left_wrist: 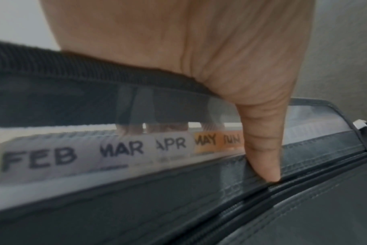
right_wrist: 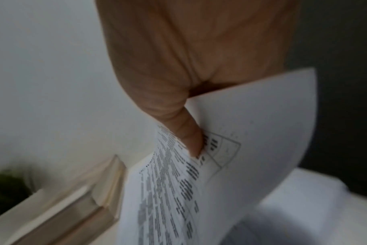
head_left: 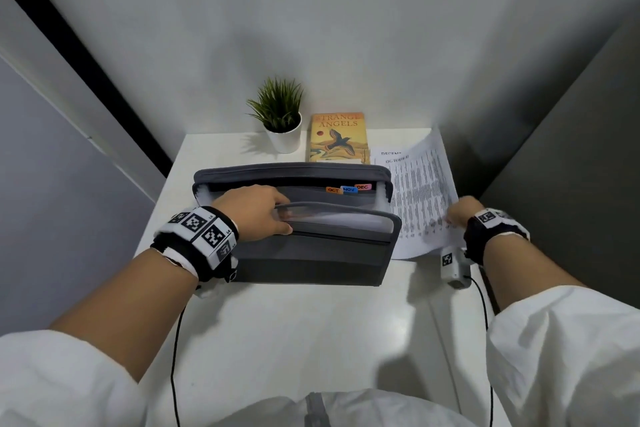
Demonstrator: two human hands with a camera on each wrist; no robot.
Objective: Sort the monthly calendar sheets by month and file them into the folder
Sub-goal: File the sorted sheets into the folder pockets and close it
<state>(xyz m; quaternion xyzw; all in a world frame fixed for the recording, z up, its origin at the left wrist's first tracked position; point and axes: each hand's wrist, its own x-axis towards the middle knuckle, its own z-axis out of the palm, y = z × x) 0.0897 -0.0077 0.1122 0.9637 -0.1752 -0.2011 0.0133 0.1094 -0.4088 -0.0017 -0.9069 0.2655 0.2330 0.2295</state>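
Observation:
A grey expanding folder [head_left: 304, 256] stands open in the middle of the white table. Its tabs OCT, NOV and DEC [head_left: 348, 188] show at the back right; the left wrist view shows tabs FEB to JUN [left_wrist: 124, 150]. My left hand [head_left: 258, 213] grips the folder's front wall [left_wrist: 178, 207], fingers inside, thumb [left_wrist: 264, 149] outside. To the folder's right, my right hand [head_left: 460, 215] pinches a printed calendar sheet [head_left: 422, 191] by its near edge and holds it curled up off the pile; its thumb [right_wrist: 189, 136] lies on the print [right_wrist: 168, 199]. Sheets headed DECEMBER and OCTOBER [head_left: 394, 158] lie beneath.
A small potted plant [head_left: 282, 118] and a yellow book [head_left: 337, 139] stand at the back of the table [head_left: 311, 333], behind the folder. Grey walls close in the left, back and right sides. Cables run down from both wrists.

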